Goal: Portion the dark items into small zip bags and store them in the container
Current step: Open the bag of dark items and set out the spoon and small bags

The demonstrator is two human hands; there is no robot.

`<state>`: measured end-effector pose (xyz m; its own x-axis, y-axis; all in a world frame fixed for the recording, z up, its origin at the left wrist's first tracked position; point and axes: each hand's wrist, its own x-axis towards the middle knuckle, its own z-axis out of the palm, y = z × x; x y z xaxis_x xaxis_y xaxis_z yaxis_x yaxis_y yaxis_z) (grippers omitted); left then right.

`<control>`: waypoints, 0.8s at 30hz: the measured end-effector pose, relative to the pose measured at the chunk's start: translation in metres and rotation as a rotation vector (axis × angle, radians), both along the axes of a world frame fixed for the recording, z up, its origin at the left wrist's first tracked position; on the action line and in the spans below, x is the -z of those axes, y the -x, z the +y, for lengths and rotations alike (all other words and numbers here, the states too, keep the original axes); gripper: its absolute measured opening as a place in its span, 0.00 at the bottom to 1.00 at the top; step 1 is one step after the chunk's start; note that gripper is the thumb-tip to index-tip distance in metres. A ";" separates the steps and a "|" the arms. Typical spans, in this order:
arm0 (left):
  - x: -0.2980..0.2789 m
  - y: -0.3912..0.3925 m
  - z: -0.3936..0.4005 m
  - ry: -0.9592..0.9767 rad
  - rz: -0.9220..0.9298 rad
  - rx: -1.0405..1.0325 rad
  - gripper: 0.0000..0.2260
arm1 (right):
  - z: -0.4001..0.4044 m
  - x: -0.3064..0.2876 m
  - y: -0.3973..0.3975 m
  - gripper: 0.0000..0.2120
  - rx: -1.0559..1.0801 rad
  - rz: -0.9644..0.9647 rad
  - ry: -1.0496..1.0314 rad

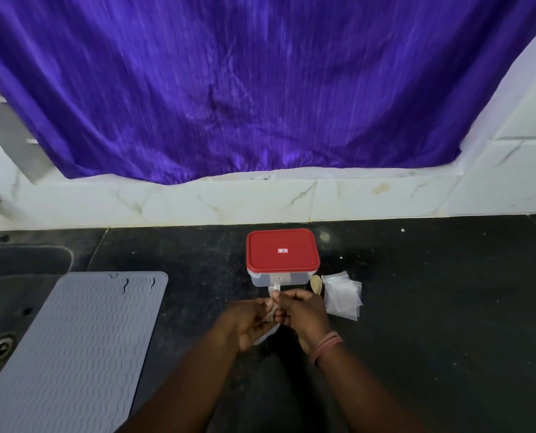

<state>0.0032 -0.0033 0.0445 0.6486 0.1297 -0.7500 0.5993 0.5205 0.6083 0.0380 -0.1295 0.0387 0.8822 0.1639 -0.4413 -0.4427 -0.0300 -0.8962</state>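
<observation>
A purple curtain point(229, 89) hangs far beyond the fingers, above a white tiled ledge point(260, 198). The dark surface point(432, 307) lies under both hands. Left of the fingers a grey ribbed mat point(79, 339) covers part of a sink point(7, 307). Just beyond the fingers stands the container point(282, 257), its red lid on. To their right lies a pile of empty zip bags point(343, 296), a wooden spoon point(316, 284) beside it. The left hand point(247, 323) and right hand point(304, 310) meet, fingers curled, pinching a small clear zip bag point(274, 303) between them; its contents cannot be made out.
</observation>
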 end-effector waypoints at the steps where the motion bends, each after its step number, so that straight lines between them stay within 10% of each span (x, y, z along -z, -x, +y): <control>1: -0.001 0.001 0.002 0.012 0.010 -0.009 0.08 | 0.000 -0.002 0.000 0.07 -0.033 0.006 0.011; 7: -0.011 0.003 0.008 -0.242 0.009 -0.125 0.06 | -0.003 0.002 -0.009 0.05 -0.163 -0.110 0.227; 14: -0.014 0.006 0.010 -1.034 -0.300 0.210 0.03 | 0.015 -0.007 -0.004 0.11 -0.163 -0.012 0.081; 24: -0.007 0.010 0.021 -1.225 -0.321 0.365 0.06 | 0.032 -0.001 -0.001 0.11 -0.278 0.023 0.106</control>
<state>-0.0066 0.0174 0.0520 0.9167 0.3916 -0.0794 0.3285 -0.6257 0.7075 0.0387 -0.0979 0.0395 0.7997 0.3497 -0.4881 -0.4244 -0.2459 -0.8715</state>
